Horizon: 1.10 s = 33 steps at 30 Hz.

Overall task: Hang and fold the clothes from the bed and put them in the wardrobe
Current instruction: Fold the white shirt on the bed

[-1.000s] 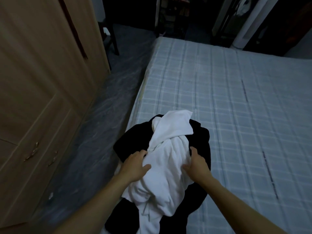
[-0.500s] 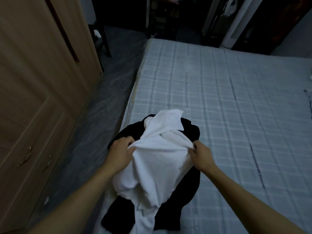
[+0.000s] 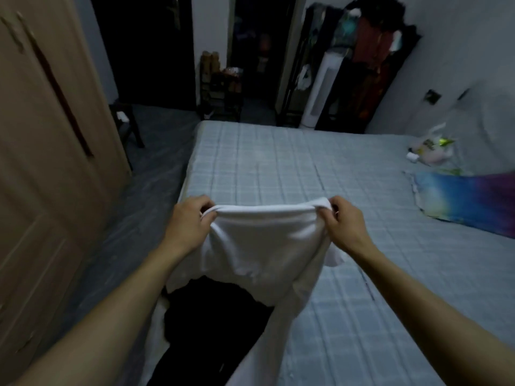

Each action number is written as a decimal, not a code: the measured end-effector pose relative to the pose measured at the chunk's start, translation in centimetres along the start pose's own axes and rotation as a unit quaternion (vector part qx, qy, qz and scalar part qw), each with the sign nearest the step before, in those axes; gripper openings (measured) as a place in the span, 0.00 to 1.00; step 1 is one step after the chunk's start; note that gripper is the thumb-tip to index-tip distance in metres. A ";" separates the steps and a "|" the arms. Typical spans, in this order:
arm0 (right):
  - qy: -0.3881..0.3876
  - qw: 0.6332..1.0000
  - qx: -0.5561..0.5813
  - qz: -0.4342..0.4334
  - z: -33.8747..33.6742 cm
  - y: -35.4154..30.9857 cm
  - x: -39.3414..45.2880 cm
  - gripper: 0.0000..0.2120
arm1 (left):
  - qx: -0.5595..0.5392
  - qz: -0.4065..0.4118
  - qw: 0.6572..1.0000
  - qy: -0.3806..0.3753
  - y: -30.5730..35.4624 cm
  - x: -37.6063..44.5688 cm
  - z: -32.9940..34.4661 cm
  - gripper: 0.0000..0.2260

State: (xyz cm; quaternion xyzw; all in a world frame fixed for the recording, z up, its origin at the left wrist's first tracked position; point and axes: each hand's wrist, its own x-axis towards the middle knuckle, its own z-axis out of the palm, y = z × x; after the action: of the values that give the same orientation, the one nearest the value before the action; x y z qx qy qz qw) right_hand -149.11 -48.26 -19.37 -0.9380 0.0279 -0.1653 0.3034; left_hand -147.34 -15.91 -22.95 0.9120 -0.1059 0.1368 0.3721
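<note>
A white garment (image 3: 262, 246) hangs stretched between my hands above the near edge of the bed (image 3: 278, 168). My left hand (image 3: 189, 221) grips its top edge on the left, and my right hand (image 3: 345, 221) grips the top edge on the right. The cloth droops down and trails toward the bottom of the view. Under it a black garment (image 3: 211, 316) lies crumpled on the bed's near left corner, partly hidden by the white cloth. The wooden wardrobe (image 3: 41, 162) stands along the left, doors closed.
A rainbow-coloured cloth (image 3: 468, 201) lies at the bed's right side, with a pale plastic bag (image 3: 432, 149) behind it. A dark chair (image 3: 125, 121) stands by the wardrobe's far end. A white tower fan (image 3: 320, 93) and hanging clothes stand beyond the bed. Grey floor runs between wardrobe and bed.
Both hands have lifted the white garment off the black one and pulled it taut between them. The view has tilted up, showing more of the room.
</note>
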 end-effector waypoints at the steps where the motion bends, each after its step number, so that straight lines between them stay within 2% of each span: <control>1: 0.022 1.000 -0.002 -0.003 -1.8 0.0 -0.1 0.09 | -0.007 0.018 1.000 0.004 1.3 0.4 -0.1 0.04; 7: 0.104 0.994 -0.026 -0.001 -10.8 0.7 -1.7 0.11 | -0.059 0.096 0.993 0.027 8.5 1.3 0.2 0.02; 12: 0.098 0.995 -0.012 0.022 -13.8 2.4 -3.0 0.11 | -0.054 0.128 0.990 0.022 12.1 0.0 0.0 0.04; 16: 0.092 0.995 -0.008 0.024 -14.4 3.1 -3.8 0.11 | 0.000 0.118 0.993 -0.012 13.5 -0.7 -0.7 0.03; 18: 0.090 0.996 0.012 0.016 -14.7 3.2 -4.2 0.10 | 0.042 0.114 0.991 -0.058 14.1 -0.8 -1.2 0.04; 20: 0.089 0.995 0.045 -0.005 -15.1 3.2 -4.5 0.08 | 0.103 0.113 0.978 -0.145 14.9 -1.0 -1.7 0.07; 22: 0.078 0.994 0.073 -0.034 -15.5 2.9 -4.8 0.06 | 0.174 0.128 0.942 -0.257 15.9 -1.4 -1.8 0.10; 24: 0.070 0.990 0.094 -0.072 -15.9 2.5 -5.0 0.04 | 0.197 0.128 0.902 -0.363 17.0 -2.0 -1.3 0.12; 27: 0.061 0.982 0.125 -0.128 -16.6 1.8 -5.6 0.05 | 0.210 0.100 0.866 -0.444 18.1 -2.6 0.4 0.12; 30: 0.033 0.974 0.141 -0.174 -17.4 2.2 -5.9 0.04 | 0.183 0.061 0.890 -0.414 19.3 -2.5 1.6 0.07; 33: -0.005 0.965 0.168 -0.201 -18.0 3.0 -6.2 0.03 | 0.148 0.056 0.943 -0.295 21.3 -1.6 2.5 0.06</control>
State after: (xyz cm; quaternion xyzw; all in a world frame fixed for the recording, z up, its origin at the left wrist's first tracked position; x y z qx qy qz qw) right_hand -160.69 -59.89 -9.21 -0.8608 -0.1913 -0.2204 0.4169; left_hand -154.71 -32.45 -11.40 0.9489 -0.2398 -0.1034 0.1772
